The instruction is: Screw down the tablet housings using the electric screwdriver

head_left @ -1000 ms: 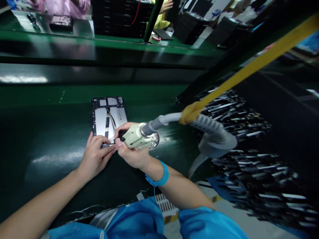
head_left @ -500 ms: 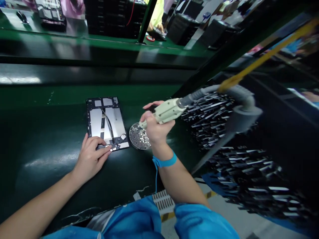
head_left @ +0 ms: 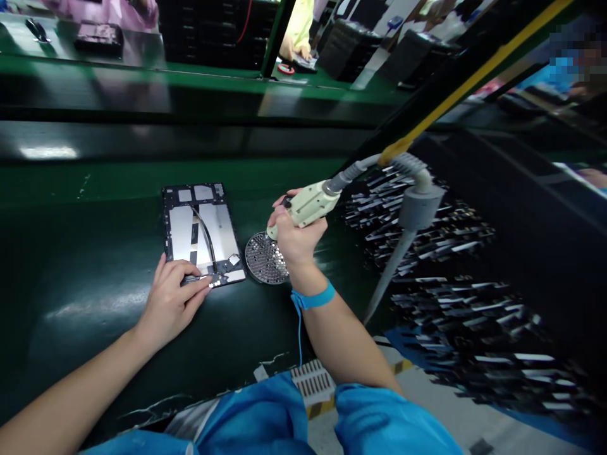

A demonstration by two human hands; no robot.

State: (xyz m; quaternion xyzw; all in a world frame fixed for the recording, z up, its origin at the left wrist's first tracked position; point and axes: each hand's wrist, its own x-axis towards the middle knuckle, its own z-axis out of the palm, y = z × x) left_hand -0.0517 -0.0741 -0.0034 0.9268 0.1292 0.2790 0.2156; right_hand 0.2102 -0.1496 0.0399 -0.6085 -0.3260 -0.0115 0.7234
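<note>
Since a second ago, the right hand point(head_left: 296, 237) has carried the electric screwdriver point(head_left: 310, 205) off the tablet frame point(head_left: 202, 234) to its 3 o'clock, and now holds it with fingers wrapped tight round the body, tip down over the round screw tray point(head_left: 265, 259). Left hand point(head_left: 173, 303) rests at the frame's 6 o'clock edge, fingers loosely spread, pressing on its lower end. A blue wrist strap point(head_left: 313, 297) circles the right wrist.

A glossy dark green conveyor belt point(head_left: 95, 316) carries the work; flat on it lies an opened black tablet chassis with silver metal plates point(head_left: 199, 230); just beside its right edge rests a round perforated metal screw tray point(head_left: 263, 260).
</note>
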